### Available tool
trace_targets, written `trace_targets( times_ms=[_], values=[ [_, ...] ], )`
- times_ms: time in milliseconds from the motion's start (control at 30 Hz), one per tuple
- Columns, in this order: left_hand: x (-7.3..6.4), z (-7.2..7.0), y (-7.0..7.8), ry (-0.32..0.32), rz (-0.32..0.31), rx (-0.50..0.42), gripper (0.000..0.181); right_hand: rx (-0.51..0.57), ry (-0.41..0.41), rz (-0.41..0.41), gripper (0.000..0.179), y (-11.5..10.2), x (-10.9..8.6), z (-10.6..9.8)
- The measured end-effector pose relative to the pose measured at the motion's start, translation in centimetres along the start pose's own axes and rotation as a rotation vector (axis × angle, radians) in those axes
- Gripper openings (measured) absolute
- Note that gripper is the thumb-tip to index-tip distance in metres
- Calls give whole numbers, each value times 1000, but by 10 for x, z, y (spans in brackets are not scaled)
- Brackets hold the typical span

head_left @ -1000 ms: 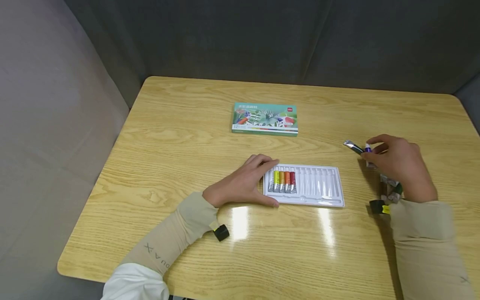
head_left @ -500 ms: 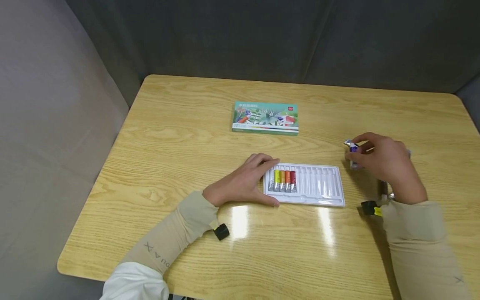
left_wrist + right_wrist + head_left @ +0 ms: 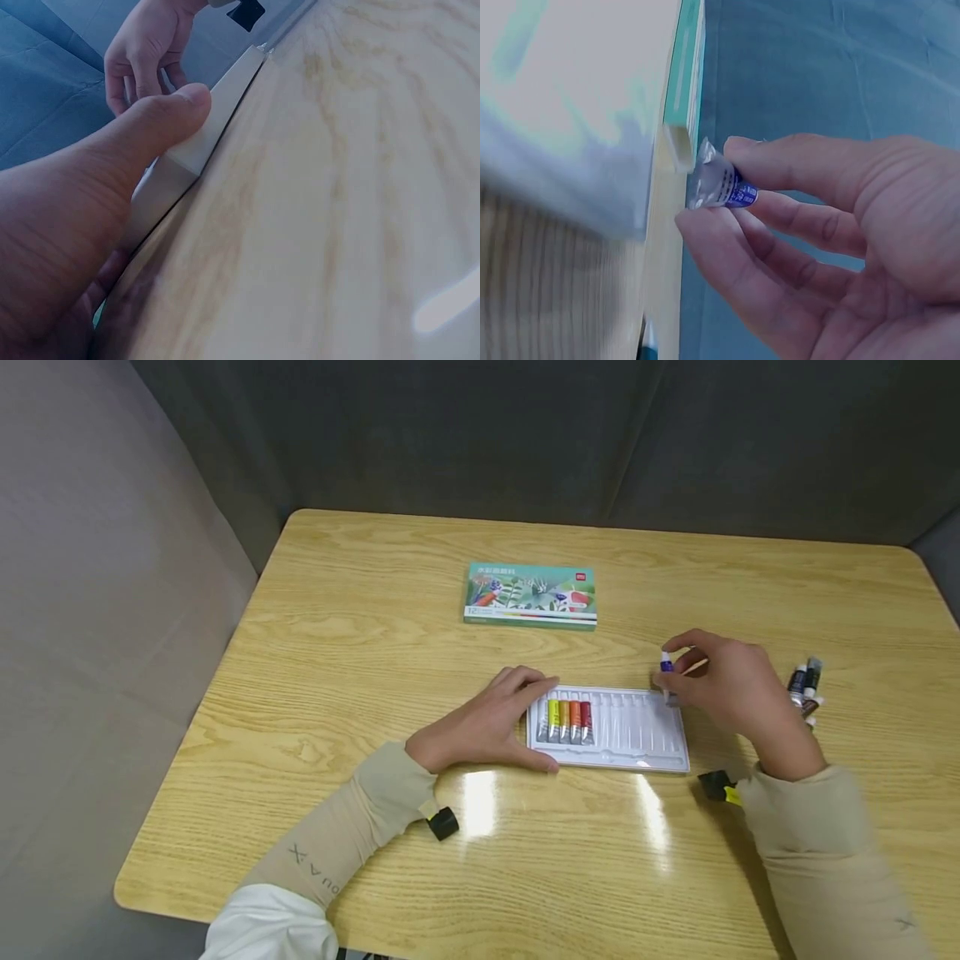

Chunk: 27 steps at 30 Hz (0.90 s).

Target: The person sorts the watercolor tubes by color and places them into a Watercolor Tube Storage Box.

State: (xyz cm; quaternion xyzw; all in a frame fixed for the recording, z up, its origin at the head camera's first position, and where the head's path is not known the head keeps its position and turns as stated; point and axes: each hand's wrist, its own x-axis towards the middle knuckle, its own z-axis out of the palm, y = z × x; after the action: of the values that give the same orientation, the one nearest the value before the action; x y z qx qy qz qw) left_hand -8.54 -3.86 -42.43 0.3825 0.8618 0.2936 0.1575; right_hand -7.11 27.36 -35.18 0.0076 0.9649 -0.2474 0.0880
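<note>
A white plastic paint tray (image 3: 609, 760) lies on the table with several paint tubes (image 3: 570, 722) in its left slots, yellow to dark red. My left hand (image 3: 491, 722) grips the tray's left end, thumb on the near edge and fingers on the far edge. In the left wrist view the thumb (image 3: 172, 116) presses the tray's side wall (image 3: 229, 97). My right hand (image 3: 731, 685) pinches a blue-purple paint tube (image 3: 667, 667), cap up, above the tray's far right corner. The right wrist view shows the tube's crimped silver end (image 3: 711, 180) between thumb and fingers.
A green paint box (image 3: 529, 597) lies flat behind the tray. Several loose dark tubes (image 3: 806, 685) lie to the right of my right hand. Dark cloth (image 3: 480, 443) hangs behind the table's far edge.
My right hand has moved left with the blue-purple tube, from beside the loose tubes to the tray's right end. The loose dark tubes have come into sight. My left hand has stayed still.
</note>
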Motion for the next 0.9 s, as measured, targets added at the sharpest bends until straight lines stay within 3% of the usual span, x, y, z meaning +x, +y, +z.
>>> trace_targets(
  times_ms=[267, 667, 900],
  values=[
    [1, 0, 0, 2, 0, -1, 115, -37, 3, -93, 38, -25, -10, 8],
    [1, 1, -1, 5, 4, 3, 114, -33, -73, -96, 38, -42, -12, 25],
    [1, 0, -2, -2, 3, -5, 114, -51, -68, -121, 38, -44, -12, 32]
  ],
)
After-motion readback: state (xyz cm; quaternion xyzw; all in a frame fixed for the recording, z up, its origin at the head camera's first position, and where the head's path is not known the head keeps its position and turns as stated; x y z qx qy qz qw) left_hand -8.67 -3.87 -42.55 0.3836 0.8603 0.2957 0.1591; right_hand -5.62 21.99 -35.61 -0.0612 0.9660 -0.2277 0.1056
